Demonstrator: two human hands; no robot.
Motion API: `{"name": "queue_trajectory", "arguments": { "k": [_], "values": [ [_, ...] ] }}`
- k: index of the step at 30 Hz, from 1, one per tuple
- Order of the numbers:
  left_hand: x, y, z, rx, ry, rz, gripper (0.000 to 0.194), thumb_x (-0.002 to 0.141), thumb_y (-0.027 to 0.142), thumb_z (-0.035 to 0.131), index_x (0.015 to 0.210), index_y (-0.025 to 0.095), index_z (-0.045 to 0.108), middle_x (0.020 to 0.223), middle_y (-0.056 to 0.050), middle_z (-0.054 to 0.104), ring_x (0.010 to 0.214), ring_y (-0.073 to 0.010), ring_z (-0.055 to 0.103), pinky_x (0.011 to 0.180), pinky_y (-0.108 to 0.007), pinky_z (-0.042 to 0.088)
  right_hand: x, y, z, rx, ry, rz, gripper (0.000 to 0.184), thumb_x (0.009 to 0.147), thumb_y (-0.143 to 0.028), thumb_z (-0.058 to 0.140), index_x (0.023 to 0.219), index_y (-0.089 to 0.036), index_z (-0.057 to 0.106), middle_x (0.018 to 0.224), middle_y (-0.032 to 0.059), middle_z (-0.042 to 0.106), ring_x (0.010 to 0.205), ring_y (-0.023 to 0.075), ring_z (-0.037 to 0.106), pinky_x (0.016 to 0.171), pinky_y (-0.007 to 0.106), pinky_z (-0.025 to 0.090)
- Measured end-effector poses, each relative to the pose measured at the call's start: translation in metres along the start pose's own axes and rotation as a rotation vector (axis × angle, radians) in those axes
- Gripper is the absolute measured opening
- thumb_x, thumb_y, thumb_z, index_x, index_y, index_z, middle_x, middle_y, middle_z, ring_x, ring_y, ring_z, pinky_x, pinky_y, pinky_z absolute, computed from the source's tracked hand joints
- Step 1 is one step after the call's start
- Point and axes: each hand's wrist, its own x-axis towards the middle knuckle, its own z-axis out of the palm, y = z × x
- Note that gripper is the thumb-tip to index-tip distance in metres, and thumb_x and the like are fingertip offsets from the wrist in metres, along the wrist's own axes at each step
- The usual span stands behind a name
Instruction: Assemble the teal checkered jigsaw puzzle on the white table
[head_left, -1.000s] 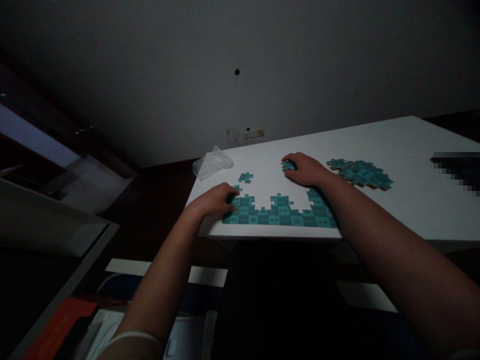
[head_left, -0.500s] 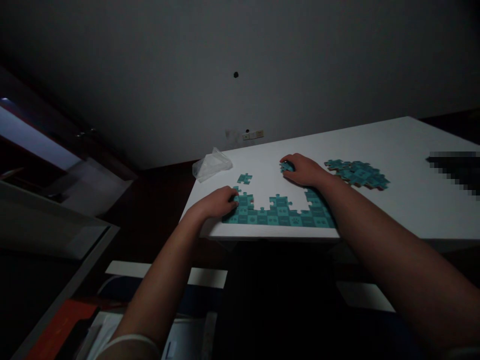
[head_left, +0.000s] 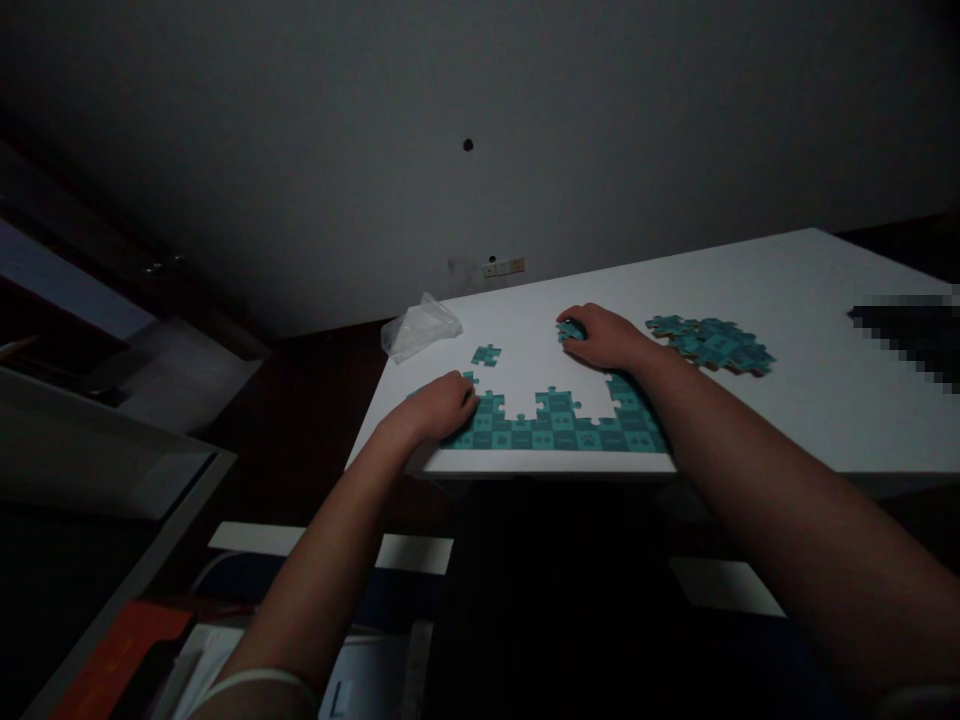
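Your Right Hand (head_left: 604, 335) Pinched a Puzzle Piece (head_left: 569, 331)

The joined puzzle (head_left: 555, 435) lay along the table's (head_left: 810, 290) near edge. Your left hand (head_left: 442, 405) curled on its left side; I couldn't tell if it gripped anything. Past it, your right thumb and fingers squeezed the piece. A see-through bag (head_left: 422, 328) lay back left, insides unclear.

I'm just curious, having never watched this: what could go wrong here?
The joined puzzle lies close to the front edge of the table, so a bump might push it over. The left hand, at its left end, could nudge it askew. The right forearm, overlapping its right end in this view, might brush it.
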Motion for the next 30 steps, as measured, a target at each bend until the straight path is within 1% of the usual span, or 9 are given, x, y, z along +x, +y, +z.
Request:
{"name": "queue_trajectory", "arguments": {
  "k": [6, 10, 13, 16, 19, 21, 25, 28, 30],
  "values": [
    [-0.005, 0.000, 0.004, -0.065, 0.040, 0.038, 0.023, 0.115, 0.037, 0.067, 0.109, 0.019, 0.080, 0.120, -0.016, 0.081, 0.106, -0.0303, 0.077, 0.103, -0.043, 0.061, 0.000, -0.001, -0.001, 0.021, -0.011, 0.016, 0.059, 0.096, -0.038, 0.072, 0.152, -0.023, 0.079, 0.144, 0.0209, 0.079, 0.130, 0.0445, 0.076, 0.120, 0.062, 0.060],
    [-0.015, -0.008, 0.002, -0.173, 0.106, 0.026, 0.026, 0.117, 0.041, 0.061, 0.107, 0.021, 0.075, 0.115, -0.014, 0.080, 0.102, -0.0303, 0.074, 0.099, -0.045, 0.061, 0.000, -0.002, -0.003, 0.029, -0.016, 0.017, 0.059, 0.096, -0.038, 0.073, 0.152, -0.022, 0.078, 0.146, 0.0218, 0.078, 0.131, 0.0458, 0.075, 0.121, 0.064, 0.059],
    [-0.016, -0.028, -0.005, -0.260, 0.210, -0.001, 0.031, 0.118, 0.046, 0.055, 0.106, 0.023, 0.072, 0.111, -0.012, 0.078, 0.098, -0.0290, 0.071, 0.098, -0.045, 0.059, 0.000, -0.003, -0.003, 0.023, -0.024, 0.008, 0.060, 0.096, -0.036, 0.071, 0.153, -0.019, 0.077, 0.148, 0.0236, 0.077, 0.134, 0.0453, 0.075, 0.122, 0.061, 0.059],
    [-0.002, -0.055, -0.008, -0.302, 0.301, -0.095, 0.030, 0.117, 0.045, 0.054, 0.103, 0.024, 0.070, 0.106, -0.012, 0.077, 0.097, -0.0286, 0.070, 0.097, -0.044, 0.057, -0.001, -0.004, -0.004, 0.017, -0.028, 0.007, 0.060, 0.096, -0.034, 0.071, 0.154, -0.018, 0.076, 0.149, 0.0231, 0.077, 0.135, 0.0438, 0.075, 0.123, 0.059, 0.059],
    [0.017, -0.077, -0.005, -0.242, 0.279, -0.221, 0.029, 0.117, 0.040, 0.053, 0.103, 0.022, 0.072, 0.107, -0.013, 0.078, 0.097, -0.0280, 0.071, 0.095, -0.042, 0.056, -0.002, -0.007, -0.005, 0.012, -0.020, 0.021, 0.060, 0.097, -0.034, 0.071, 0.154, -0.019, 0.077, 0.148, 0.0229, 0.078, 0.134, 0.0433, 0.076, 0.122, 0.059, 0.059],
    [0.028, -0.083, -0.002, -0.185, 0.239, -0.240, 0.029, 0.116, 0.038, 0.055, 0.105, 0.020, 0.074, 0.110, -0.014, 0.081, 0.099, -0.0281, 0.072, 0.096, -0.041, 0.057, -0.003, -0.010, -0.007, 0.007, -0.021, 0.031, 0.059, 0.098, -0.035, 0.071, 0.153, -0.018, 0.077, 0.148, 0.0229, 0.078, 0.133, 0.0431, 0.076, 0.122, 0.058, 0.060],
    [0.043, -0.078, -0.004, -0.072, 0.258, -0.201, 0.030, 0.111, 0.041, 0.062, 0.112, 0.018, 0.082, 0.120, -0.019, 0.083, 0.122, -0.0346, 0.072, 0.112, -0.045, 0.055, -0.004, -0.014, -0.010, -0.010, -0.041, 0.033, 0.056, 0.100, -0.035, 0.071, 0.154, -0.021, 0.077, 0.149, 0.0211, 0.078, 0.134, 0.0413, 0.076, 0.122, 0.055, 0.060],
    [0.058, -0.064, -0.011, 0.027, 0.268, -0.110, 0.039, 0.114, 0.044, 0.060, 0.128, 0.017, 0.085, 0.137, -0.021, 0.082, 0.139, -0.0375, 0.069, 0.123, -0.046, 0.052, -0.004, -0.016, -0.010, -0.017, -0.040, 0.036, 0.056, 0.100, -0.036, 0.071, 0.154, -0.020, 0.077, 0.149, 0.0219, 0.078, 0.135, 0.0420, 0.076, 0.122, 0.055, 0.059],
    [0.073, -0.054, -0.015, 0.010, 0.234, -0.055, 0.046, 0.112, 0.049, 0.066, 0.139, 0.016, 0.084, 0.144, -0.021, 0.081, 0.141, -0.0366, 0.070, 0.123, -0.044, 0.052, -0.004, -0.016, -0.010, -0.012, -0.029, 0.049, 0.056, 0.100, -0.035, 0.073, 0.154, -0.021, 0.077, 0.149, 0.0213, 0.079, 0.135, 0.0422, 0.076, 0.122, 0.055, 0.060]
  ]
}}
